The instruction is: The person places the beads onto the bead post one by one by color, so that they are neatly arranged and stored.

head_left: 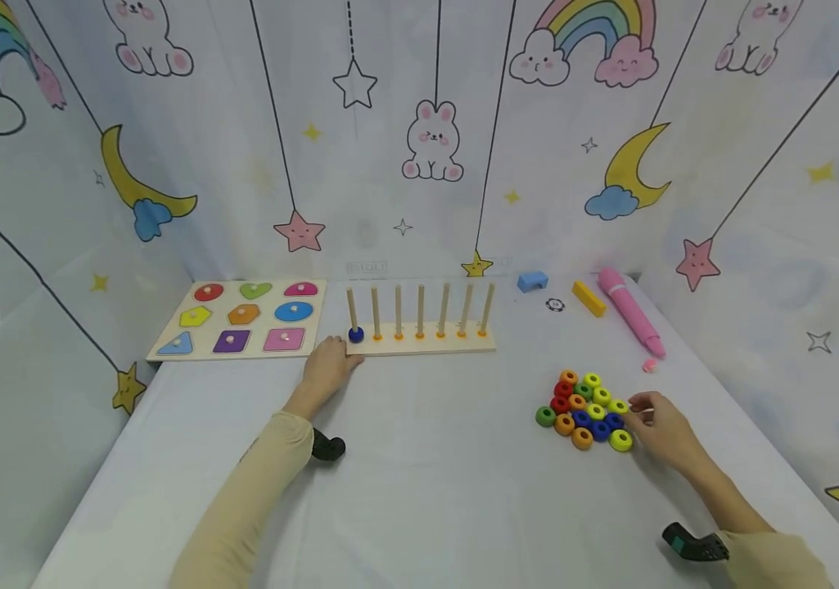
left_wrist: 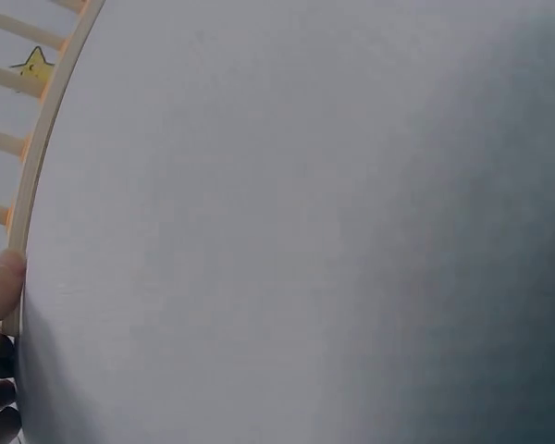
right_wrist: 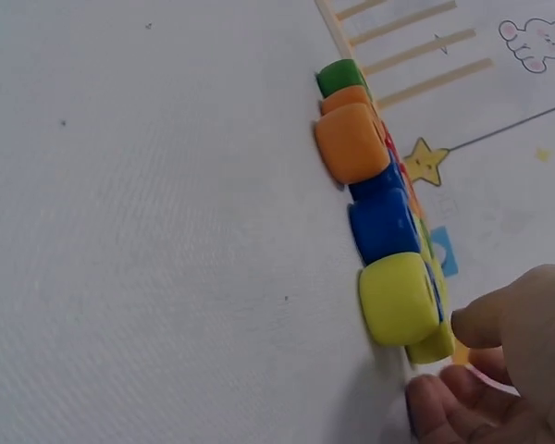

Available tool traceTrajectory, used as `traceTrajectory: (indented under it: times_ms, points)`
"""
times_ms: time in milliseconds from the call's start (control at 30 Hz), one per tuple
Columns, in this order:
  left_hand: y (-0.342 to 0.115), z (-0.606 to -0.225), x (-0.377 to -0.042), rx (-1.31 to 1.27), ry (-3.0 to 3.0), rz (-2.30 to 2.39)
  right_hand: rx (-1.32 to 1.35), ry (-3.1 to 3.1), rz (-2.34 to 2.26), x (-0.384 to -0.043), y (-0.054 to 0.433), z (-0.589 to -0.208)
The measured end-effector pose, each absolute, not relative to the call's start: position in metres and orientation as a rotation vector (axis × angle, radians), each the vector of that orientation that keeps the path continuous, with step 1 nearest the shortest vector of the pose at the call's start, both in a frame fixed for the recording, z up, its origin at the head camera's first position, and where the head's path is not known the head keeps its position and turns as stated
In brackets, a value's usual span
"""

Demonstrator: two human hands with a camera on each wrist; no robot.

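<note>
My left hand (head_left: 327, 372) grips the left end of a wooden peg board (head_left: 426, 343), thumb on its front edge. The left wrist view shows this thumb (left_wrist: 2, 282) against the board's end. Several upright pegs stand in a row, and a dark blue ring (head_left: 356, 334) sits low on the leftmost one. On the right, my right hand (head_left: 660, 429) is beside a cluster of coloured rings, its fingertips close to a yellow ring (head_left: 618, 406). In the right wrist view its thumb and fingers are apart, loosely bent, near another yellow ring (right_wrist: 398, 301); contact is unclear.
A shape puzzle board (head_left: 205, 335) lies left of the peg board. At the back right are a blue block (head_left: 533, 281), a yellow block (head_left: 588, 298), a pink crayon-shaped object (head_left: 631, 312) and a small pink piece (head_left: 649, 366). Patterned curtains surround the white table (head_left: 426, 458).
</note>
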State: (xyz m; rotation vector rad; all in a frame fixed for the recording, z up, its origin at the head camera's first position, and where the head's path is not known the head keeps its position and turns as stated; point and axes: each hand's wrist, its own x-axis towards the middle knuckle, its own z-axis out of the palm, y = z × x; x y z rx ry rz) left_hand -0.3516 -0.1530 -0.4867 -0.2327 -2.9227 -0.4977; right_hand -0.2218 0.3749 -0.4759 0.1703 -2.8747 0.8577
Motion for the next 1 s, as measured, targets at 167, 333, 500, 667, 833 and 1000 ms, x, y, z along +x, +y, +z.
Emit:
traceTrajectory:
  times_ms: [167, 333, 500, 667, 833, 1000]
  points:
    - [-0.153, -0.475, -0.357, -0.226, -2.979, -0.419, 0.194, -2.953, 0.864, -0.221, 0.377, -0.472]
    - [-0.151, -0.468, -0.362, -0.154, -3.043, -0.470, 0.343, -2.948, 0.855, -0.221, 0.379, -0.472]
    - [-0.150, -0.468, -0.363, -0.174, -3.082, -0.444, 0.403, -2.924, 0.797, -0.220, 0.381, -0.473]
    - [-0.155, -0.475, -0.366, -0.252, -3.096, -0.444, 0.408, -2.924, 0.794, -0.222, 0.380, -0.474]
    - [-0.161, -0.481, -0.367, -0.290, -3.077, -0.473, 0.367, -2.953, 0.815, -0.224, 0.378, -0.479]
    - [-0.165, -0.481, -0.368, -0.349, -3.065, -0.405, 0.349, -2.973, 0.735, -0.227, 0.377, -0.474]
